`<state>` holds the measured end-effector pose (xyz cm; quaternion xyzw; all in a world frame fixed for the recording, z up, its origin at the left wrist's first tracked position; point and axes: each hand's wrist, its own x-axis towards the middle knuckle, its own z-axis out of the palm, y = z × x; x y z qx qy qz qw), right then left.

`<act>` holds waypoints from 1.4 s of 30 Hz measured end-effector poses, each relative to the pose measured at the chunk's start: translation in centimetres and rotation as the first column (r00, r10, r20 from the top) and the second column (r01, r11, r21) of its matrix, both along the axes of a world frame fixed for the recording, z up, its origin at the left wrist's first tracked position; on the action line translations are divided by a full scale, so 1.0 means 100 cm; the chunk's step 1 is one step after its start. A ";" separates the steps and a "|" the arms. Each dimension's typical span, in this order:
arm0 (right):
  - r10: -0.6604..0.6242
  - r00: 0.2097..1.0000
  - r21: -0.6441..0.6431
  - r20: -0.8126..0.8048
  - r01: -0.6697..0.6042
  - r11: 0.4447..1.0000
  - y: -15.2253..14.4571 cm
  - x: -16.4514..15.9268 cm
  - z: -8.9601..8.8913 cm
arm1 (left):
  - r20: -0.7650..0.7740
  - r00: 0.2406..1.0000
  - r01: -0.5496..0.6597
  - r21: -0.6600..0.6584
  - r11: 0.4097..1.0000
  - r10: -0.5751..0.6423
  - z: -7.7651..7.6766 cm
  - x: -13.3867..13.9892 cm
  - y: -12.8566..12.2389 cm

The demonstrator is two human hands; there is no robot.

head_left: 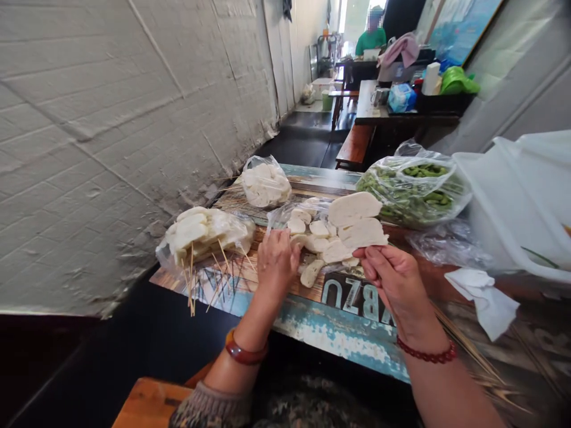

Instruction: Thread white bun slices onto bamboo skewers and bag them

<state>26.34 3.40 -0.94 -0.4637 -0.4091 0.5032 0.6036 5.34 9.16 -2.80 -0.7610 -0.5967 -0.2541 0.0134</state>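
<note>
Pale, oval food slices (323, 246) lie in a loose pile on clear plastic on the table. My left hand (277, 261) is at the pile's left edge, its fingers curled in and their tips hidden by the back of the hand. At the right side, my right hand (390, 270) pinches the lower edge of a large pale slice (363, 232). Another large slice (354, 208) lies just beyond that one. Left of my left hand, a plastic bag of pale slices (200, 232) has several thin wooden skewers (191, 279) sticking out toward me.
Behind the pile stand a bag of pale slices (266, 184) and a bag of green peppers (413, 184). White plastic tubs (513, 202) and a crumpled tissue (484, 297) are to the right. Loose skewers (468, 345) lie near my right wrist. A person in green (371, 40) sits far back.
</note>
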 end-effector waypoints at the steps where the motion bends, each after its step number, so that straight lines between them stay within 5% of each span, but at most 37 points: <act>1: 0.010 1.000 0.002 0.011 -0.010 1.000 0.000 0.000 -0.001 | -0.043 0.999 -0.018 -0.022 1.000 0.017 -0.003 -0.001 -0.001; 5: 0.021 1.000 0.019 0.023 -0.021 1.000 0.000 0.002 -0.004 | -0.017 1.000 -0.012 -0.069 0.998 0.011 -0.016 -0.002 0.001; 9: 0.027 1.000 0.023 -0.005 -0.027 0.999 0.000 0.003 -0.005 | 0.406 0.912 0.086 -0.071 0.994 -0.049 -0.014 -0.005 0.004; 12: 0.029 1.000 0.025 -0.009 -0.029 0.999 0.000 0.002 -0.004 | 0.815 0.578 0.185 -0.181 0.966 0.042 -0.004 -0.004 0.002; 14: 0.010 1.000 0.024 -0.014 -0.009 1.000 0.000 0.001 -0.002 | 0.934 0.334 0.280 -0.225 0.933 0.125 0.003 -0.002 0.000; 15: -0.009 1.000 0.023 -0.027 0.010 1.000 0.001 0.001 -0.001 | 0.949 0.278 0.305 -0.232 0.924 0.146 0.006 -0.002 0.000; 17: -0.048 0.997 0.018 -0.067 0.049 0.999 0.002 0.000 0.000 | 0.937 0.317 0.317 -0.250 0.915 0.146 0.007 -0.002 -0.001; 22: -0.043 0.992 0.003 -0.117 0.043 0.999 0.003 0.001 0.002 | 0.784 0.621 0.304 -0.272 0.913 0.027 -0.001 -0.011 0.001; 28: -0.053 0.990 0.000 -0.133 0.053 0.999 0.004 0.001 0.004 | 0.266 0.954 0.174 -0.128 0.976 -0.136 0.001 -0.016 0.000; 32: -0.062 0.993 0.006 -0.096 0.063 0.998 0.005 0.001 0.002 | 0.102 0.967 0.235 -0.007 0.972 -0.233 0.008 0.011 0.002; 37: -0.062 0.996 0.013 -0.070 0.063 0.998 0.006 0.002 -0.001 | 0.043 0.944 0.330 -0.124 0.936 -0.327 0.006 0.051 0.006; 40: -0.059 0.995 0.013 -0.076 0.060 0.998 0.007 0.002 -0.001 | 0.143 0.929 0.362 -0.166 0.917 -0.341 -0.002 0.059 0.004; 42: -0.057 0.995 0.022 -0.082 0.059 0.998 0.007 0.002 -0.002 | 0.358 0.870 0.417 -0.165 0.894 -0.339 -0.005 0.059 0.002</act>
